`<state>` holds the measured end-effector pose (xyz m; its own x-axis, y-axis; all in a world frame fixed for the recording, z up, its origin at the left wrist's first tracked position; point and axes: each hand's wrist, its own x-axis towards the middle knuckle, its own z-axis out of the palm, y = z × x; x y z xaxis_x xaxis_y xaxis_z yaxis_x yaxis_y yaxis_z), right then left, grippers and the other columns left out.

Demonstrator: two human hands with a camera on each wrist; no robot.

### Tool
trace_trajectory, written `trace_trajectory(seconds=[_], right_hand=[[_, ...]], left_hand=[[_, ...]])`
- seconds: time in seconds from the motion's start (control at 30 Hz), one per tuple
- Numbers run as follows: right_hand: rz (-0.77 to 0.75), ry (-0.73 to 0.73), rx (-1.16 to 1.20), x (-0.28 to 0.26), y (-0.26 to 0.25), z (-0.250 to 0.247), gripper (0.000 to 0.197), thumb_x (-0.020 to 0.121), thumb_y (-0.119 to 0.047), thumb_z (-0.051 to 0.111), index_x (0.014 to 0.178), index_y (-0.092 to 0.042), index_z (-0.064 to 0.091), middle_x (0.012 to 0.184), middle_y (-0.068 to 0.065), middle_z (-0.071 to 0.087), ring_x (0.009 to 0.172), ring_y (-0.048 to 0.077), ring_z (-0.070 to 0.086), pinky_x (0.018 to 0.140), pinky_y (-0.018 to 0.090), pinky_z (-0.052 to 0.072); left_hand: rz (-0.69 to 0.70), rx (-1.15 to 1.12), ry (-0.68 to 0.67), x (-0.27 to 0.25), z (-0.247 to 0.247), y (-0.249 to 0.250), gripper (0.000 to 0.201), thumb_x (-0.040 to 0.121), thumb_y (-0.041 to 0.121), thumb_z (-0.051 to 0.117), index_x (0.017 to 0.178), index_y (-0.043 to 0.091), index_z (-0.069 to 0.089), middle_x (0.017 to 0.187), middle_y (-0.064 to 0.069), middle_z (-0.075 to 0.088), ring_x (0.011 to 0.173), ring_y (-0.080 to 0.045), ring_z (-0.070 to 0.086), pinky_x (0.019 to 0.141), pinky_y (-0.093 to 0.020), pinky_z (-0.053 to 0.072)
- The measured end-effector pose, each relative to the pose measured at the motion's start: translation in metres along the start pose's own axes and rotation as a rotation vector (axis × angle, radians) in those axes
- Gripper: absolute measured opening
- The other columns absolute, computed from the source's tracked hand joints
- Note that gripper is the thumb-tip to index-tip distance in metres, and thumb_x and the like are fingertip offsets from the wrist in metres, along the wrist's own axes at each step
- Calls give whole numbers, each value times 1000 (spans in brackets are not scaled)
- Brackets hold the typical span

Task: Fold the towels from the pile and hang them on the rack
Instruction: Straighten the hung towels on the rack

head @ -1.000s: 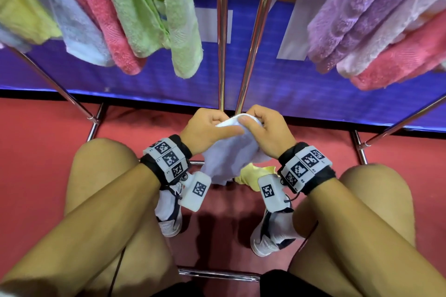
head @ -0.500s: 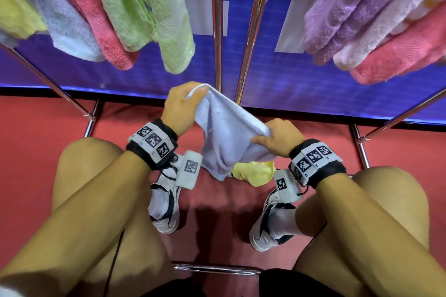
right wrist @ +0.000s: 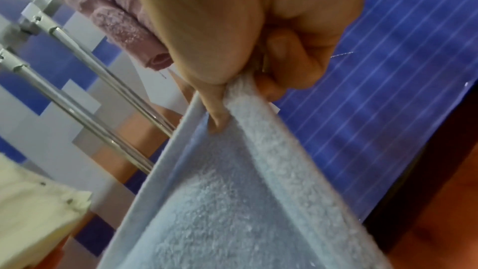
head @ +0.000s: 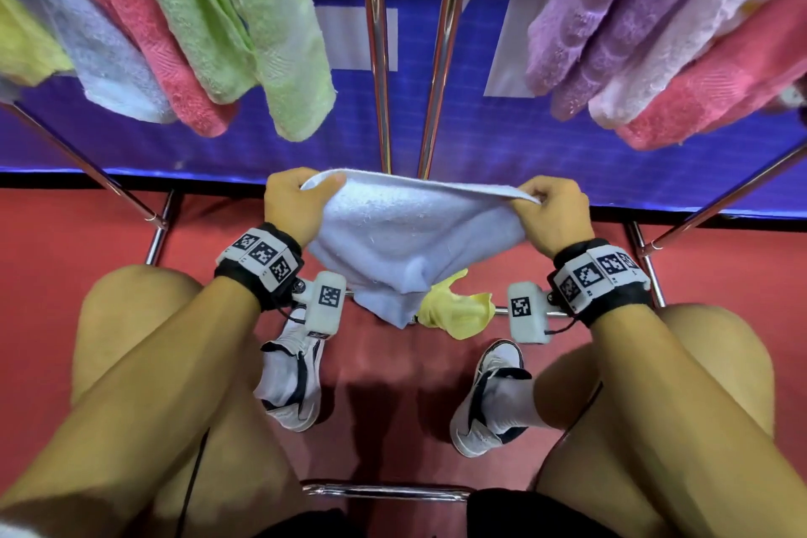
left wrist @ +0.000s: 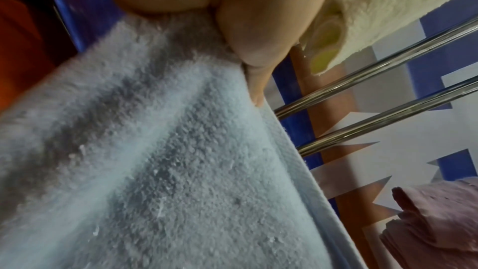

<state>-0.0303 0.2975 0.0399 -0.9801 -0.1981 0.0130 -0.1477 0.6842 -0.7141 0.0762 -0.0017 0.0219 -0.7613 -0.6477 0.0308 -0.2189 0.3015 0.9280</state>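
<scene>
A pale blue towel hangs stretched between my two hands, its top edge level and its middle sagging toward the floor. My left hand pinches the left corner. At the other corner my right hand pinches the top edge between thumb and fingers. A yellow towel lies crumpled on the floor just behind the blue one. Two chrome rack bars rise right behind the held towel.
Folded towels hang on the rack above: yellow, blue, pink and green ones at left, purple, white and pink ones at right. Slanted rack legs flank my knees. My feet stand on the red floor.
My hands started together on the bunched towel and have moved apart. The right hand slid to the far corner, so the towel is now spread wide.
</scene>
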Motion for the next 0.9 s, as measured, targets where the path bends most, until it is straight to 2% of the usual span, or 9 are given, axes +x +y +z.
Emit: trace_trajectory(seconds=[0.1,0.2,0.33,0.43,0.53,0.6,0.67,0.77,0.9], right_hand=[[41,76,112,4,-1,-5,13,79,-20,73,68,-19,66,57,-7,56,62,15,54,62,23,39],[41,184,266,9,1,-10,14,77,-23,72,65,-24,64,58,-7,59,57,8,52,62,25,43],[-23,297,495,12,-4,-15,11,79,-15,63,75,-24,66,56,-4,58,52,17,53,51,25,44],[25,175,419,14,0,-7,8,78,-20,64,71,-24,66,51,-12,59,55,14,52,57,26,43],[48,46,209,11,4,6,11,83,-19,66,72,-23,65,62,-7,62,61,13,55,65,26,46],[77,17,181,6,0,13,9,85,-13,63,86,-22,65,62,-4,58,57,12,53,61,24,44],[158,-22,299,2,-7,19,16,86,-7,56,97,-19,57,56,-1,50,45,11,45,49,21,39],[239,-151,523,-7,-23,26,27,88,4,42,95,-22,44,55,6,40,40,16,35,38,18,26],[140,-429,586,-27,-50,40,29,90,9,38,84,-19,44,56,13,45,40,21,44,36,21,32]], left_hand=[[-9,15,7,1,-2,0,16,85,18,76,78,4,69,65,1,57,57,-3,47,53,-7,38],[19,-20,14,1,-4,3,7,86,12,73,89,6,73,75,8,65,62,7,57,61,-6,43],[85,-86,9,-1,-7,7,8,90,4,65,94,7,71,82,7,67,67,10,61,64,-9,46],[18,-80,-82,-2,-5,2,21,91,-3,56,94,13,70,81,5,67,64,7,61,61,-12,48],[-49,-40,-120,-3,3,-5,14,86,-1,67,91,11,71,78,0,67,62,1,58,61,-18,49],[-92,-21,-112,-5,6,-8,12,81,2,75,82,11,69,69,0,64,50,4,53,53,-17,47],[-99,1,-112,-6,9,-10,16,80,3,76,74,14,66,63,0,62,44,5,49,49,-17,44],[-138,-10,-191,-13,16,-8,18,81,4,74,71,18,68,66,1,63,54,-2,53,60,-25,44],[-263,-230,-416,-36,33,5,7,72,16,72,73,22,76,80,-11,67,76,-22,57,72,-40,46]])
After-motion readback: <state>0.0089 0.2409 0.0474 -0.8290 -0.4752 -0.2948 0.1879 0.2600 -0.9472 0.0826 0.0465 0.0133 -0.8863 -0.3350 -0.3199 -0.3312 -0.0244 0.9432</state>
